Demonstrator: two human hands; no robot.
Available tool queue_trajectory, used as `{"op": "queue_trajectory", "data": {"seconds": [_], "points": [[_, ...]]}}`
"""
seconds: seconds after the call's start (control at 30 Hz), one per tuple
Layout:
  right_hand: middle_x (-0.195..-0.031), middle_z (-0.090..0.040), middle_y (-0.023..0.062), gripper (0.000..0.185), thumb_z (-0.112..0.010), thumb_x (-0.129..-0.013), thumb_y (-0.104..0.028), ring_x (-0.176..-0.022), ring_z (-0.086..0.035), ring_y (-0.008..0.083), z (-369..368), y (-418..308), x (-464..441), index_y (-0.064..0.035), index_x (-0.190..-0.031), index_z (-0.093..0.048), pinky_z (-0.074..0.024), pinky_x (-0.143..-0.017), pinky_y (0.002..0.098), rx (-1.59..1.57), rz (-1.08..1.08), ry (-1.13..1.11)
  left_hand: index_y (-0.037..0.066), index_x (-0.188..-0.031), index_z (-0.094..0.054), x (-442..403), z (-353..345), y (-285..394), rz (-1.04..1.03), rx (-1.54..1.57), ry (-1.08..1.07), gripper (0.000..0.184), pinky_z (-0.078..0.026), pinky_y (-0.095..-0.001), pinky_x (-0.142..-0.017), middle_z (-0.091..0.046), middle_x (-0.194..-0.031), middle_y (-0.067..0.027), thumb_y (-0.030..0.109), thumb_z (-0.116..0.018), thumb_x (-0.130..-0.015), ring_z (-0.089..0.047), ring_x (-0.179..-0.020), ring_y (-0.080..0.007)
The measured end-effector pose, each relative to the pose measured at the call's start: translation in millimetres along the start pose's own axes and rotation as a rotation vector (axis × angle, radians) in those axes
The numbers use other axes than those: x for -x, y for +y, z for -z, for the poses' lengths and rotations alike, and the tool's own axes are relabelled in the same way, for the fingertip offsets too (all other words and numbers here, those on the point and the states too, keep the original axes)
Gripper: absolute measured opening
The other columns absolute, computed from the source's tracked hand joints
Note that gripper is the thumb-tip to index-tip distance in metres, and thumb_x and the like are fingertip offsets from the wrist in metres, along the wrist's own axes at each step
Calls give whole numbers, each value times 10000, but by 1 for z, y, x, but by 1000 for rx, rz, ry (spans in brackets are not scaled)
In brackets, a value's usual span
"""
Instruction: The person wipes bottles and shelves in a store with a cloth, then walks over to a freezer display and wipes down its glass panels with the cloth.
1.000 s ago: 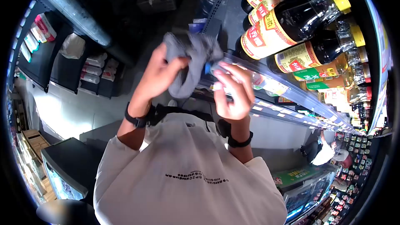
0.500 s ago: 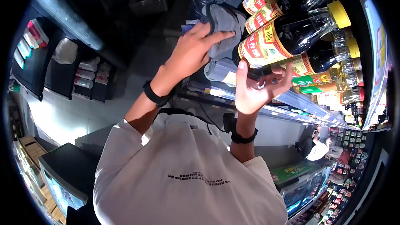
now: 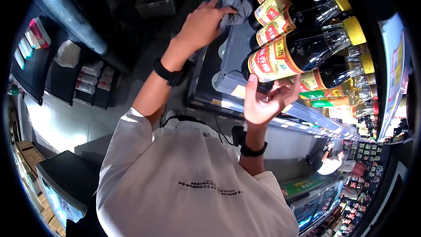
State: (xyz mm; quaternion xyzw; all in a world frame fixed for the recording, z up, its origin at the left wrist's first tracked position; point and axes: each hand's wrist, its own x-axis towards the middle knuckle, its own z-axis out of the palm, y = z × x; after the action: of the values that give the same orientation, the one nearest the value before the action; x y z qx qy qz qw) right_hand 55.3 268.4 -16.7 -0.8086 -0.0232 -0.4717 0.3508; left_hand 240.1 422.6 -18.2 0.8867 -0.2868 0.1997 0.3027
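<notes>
A grey cloth (image 3: 234, 6) is bunched under the fingers of my left hand (image 3: 201, 26), on the shelf surface beside the rear bottles. My right hand (image 3: 268, 103) has its thumb and fingers around the lower part of a dark bottle (image 3: 280, 59) with a red and yellow label and a yellow cap. That bottle stands at the front end of a row of similar dark bottles (image 3: 272, 28) on the grey shelf (image 3: 232, 68). Part of my right hand's fingers is hidden behind the bottle's base.
Price tags line the shelf's front edge (image 3: 239, 91). More bottles (image 3: 333, 101) stand farther right. Racks with packages (image 3: 90, 79) are at left, a cardboard box (image 3: 155, 4) at the back. A person (image 3: 330, 163) is at lower right, near a glass-fronted case (image 3: 318, 202).
My left hand has carried the cloth away from my right hand to the back of the shelf. My right hand has moved onto the front bottle, which has shifted slightly left in view.
</notes>
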Motion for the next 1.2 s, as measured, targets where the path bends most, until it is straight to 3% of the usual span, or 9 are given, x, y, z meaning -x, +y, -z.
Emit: {"op": "queue_trajectory", "data": {"seconds": [0.33, 0.37, 0.47, 0.73, 0.93, 1.0, 1.07, 1.13, 1.2], "points": [[-1082, -389, 91, 877, -751, -760, -44, -951, -393, 176, 1, -1, 4, 78, -1459, -237, -369, -828, 301, -75, -19, -9, 300, -1374, -525, -113, -77, -70, -235, -145, 6, 663, -441, -465, -1065, -575, -1339, -145, 13, -555, -776, -471, -1319, -371], [-1082, -391, 91, 878, -750, -761, -45, -953, -397, 175, 1, -1, 4, 77, -1460, -234, -369, -828, 301, -73, -25, -12, 47, -1222, -615, -113, -36, -42, -168, 22, -268, 456, -495, -477, -930, -635, -1123, -293, 50, -596, -766, -612, -1100, -426], [-1085, -397, 93, 879, -747, -762, -46, -957, -404, 172, 1, 1, 6, 80, -1460, -228, -368, -831, 300, -61, -40, -7, 94, -1042, -684, -136, -48, -46, -137, -74, -199, 247, -527, -491, -818, -691, -969, -226, 175, -566, -841, -669, -960, -398], [-1105, -417, 104, 871, -743, -762, -43, -964, -416, 169, -2, 0, 5, 94, -1450, -227, -373, -833, 299, -99, -40, 5, 75, -1124, -667, -150, -50, -26, 75, -162, -315, 300, -523, -469, -874, -674, -1116, -224, 219, -576, -876, -644, -1070, -374], [-1098, -418, 110, 878, -748, -764, -39, -957, -421, 173, 1, 2, 5, 81, -1458, -223, -383, -835, 304, -74, -35, -18, 47, -926, -663, -117, -38, -42, -341, 85, -171, 185, -532, -502, -722, -684, -892, -228, 133, -573, -789, -663, -874, -417], [-1095, -418, 110, 875, -745, -766, -35, -952, -424, 172, 1, 1, 5, 80, -1458, -224, -387, -828, 300, -80, -29, -13, 300, -1384, -513, -108, -44, -42, -136, -232, -313, 639, -467, -479, -1030, -585, -1327, -138, 73, -559, -788, -528, -1259, -365], [-1092, -418, 111, 871, -742, -767, -30, -947, -426, 171, 0, 1, 4, 80, -1459, -224, -392, -820, 296, -83, -20, -5, 287, -1374, -528, -97, -28, -29, -168, -226, -275, 618, -493, -473, -994, -621, -1273, -133, 116, -566, -782, -586, -1175, -363], [-1089, -418, 114, 866, -744, -769, -31, -924, -435, 172, 0, 0, 4, 80, -1457, -229, -401, -804, 286, -85, 7, -3, 42, -885, -667, -89, -9, -13, -152, 37, -128, 184, -533, -502, -709, -688, -871, -217, 164, -562, -795, -670, -840, -413], [-1081, -423, 112, 860, -745, -772, -33, -914, -438, 167, -1, 1, 3, 80, -1455, -235, -400, -787, 279, -76, 21, 4, 41, -880, -670, -101, -17, -21, -150, -10, -131, 193, -540, -499, -722, -692, -883, -214, 179, -559, -804, -675, -855, -407]]}}
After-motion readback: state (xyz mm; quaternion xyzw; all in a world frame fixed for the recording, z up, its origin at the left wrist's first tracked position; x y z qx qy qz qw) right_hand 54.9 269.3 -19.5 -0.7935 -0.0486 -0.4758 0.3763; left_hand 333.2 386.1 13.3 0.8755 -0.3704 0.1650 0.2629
